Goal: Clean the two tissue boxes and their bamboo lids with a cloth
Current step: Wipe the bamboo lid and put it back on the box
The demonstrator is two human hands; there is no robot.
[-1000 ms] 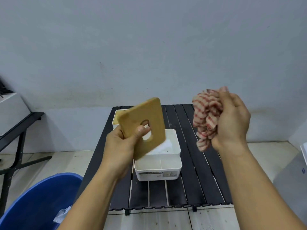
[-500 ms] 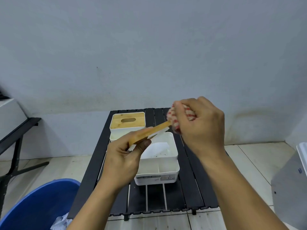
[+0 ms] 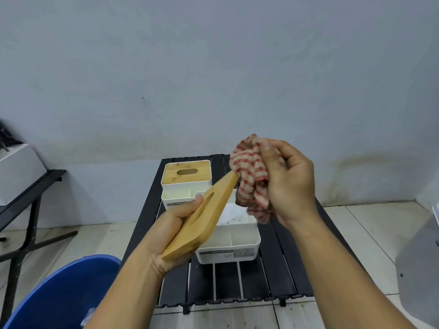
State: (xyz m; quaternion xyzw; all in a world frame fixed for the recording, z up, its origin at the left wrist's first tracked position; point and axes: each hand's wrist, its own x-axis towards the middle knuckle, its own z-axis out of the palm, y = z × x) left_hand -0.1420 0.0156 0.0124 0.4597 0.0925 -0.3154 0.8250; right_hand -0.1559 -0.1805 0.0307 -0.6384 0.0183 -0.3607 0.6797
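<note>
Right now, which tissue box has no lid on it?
The nearer box, its compartments exposed; the farther box has its bamboo lid on.

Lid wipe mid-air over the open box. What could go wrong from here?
1. The left hand holds the lid by its near half while the cloth in the right hand presses its far tip; it might lever loose and drop.
2. Wiped dirt could fall into the open box below, already speckled.

- Single view, head-worn, wide-angle; faces forward and down
- Near range: black slatted table (image 3: 273, 281) sits close, below centre
- Grey wall (image 3: 213, 67) fills upper half, floor tiles (image 3: 368, 222) at the edges
</note>
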